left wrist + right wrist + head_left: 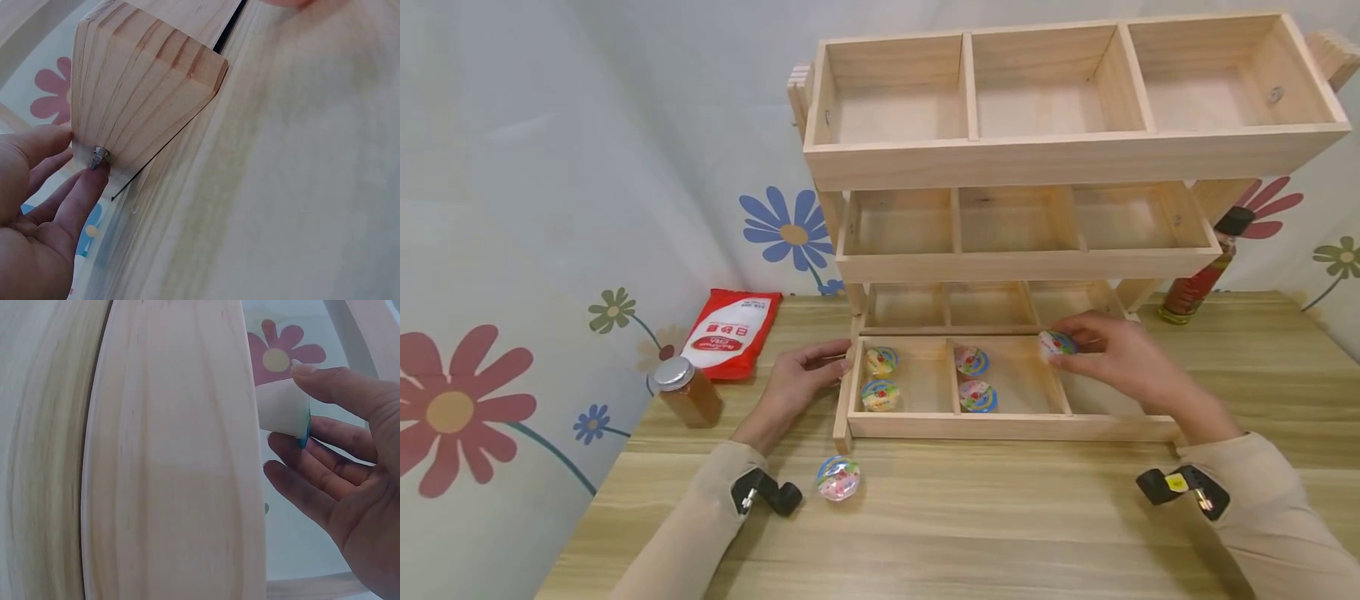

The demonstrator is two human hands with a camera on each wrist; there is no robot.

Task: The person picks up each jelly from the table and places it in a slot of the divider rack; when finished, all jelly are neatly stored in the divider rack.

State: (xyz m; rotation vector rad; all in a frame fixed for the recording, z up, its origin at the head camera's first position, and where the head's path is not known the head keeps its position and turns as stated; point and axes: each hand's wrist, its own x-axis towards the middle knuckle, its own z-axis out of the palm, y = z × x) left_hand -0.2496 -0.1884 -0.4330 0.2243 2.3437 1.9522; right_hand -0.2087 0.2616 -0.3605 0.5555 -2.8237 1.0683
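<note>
My right hand (pixel 1123 358) pinches a small jelly cup (pixel 1057 342) with a colourful printed lid, over the divider between the middle and right compartments of the wooden rack's lowest tray (pixel 1000 427). Seen from the right wrist, the cup's white body (pixel 282 407) sits between thumb and fingertips. At the tray's left end is my left hand (pixel 797 379), its fingertips against the rack's side; the left wrist view has them beside a metal bolt (pixel 100 155) in the wooden foot. Two jelly cups (pixel 881 395) are in the left compartment and two others (pixel 977 397) in the middle one.
Another jelly cup (pixel 838 478) lies on the table before the rack. To the left are a lidded jar (pixel 691 396) and a red-and-white packet (pixel 730 335). A black-capped bottle (pixel 1198 279) stands behind the rack's right side. Three divided tiers (pixel 1075 158) rise above.
</note>
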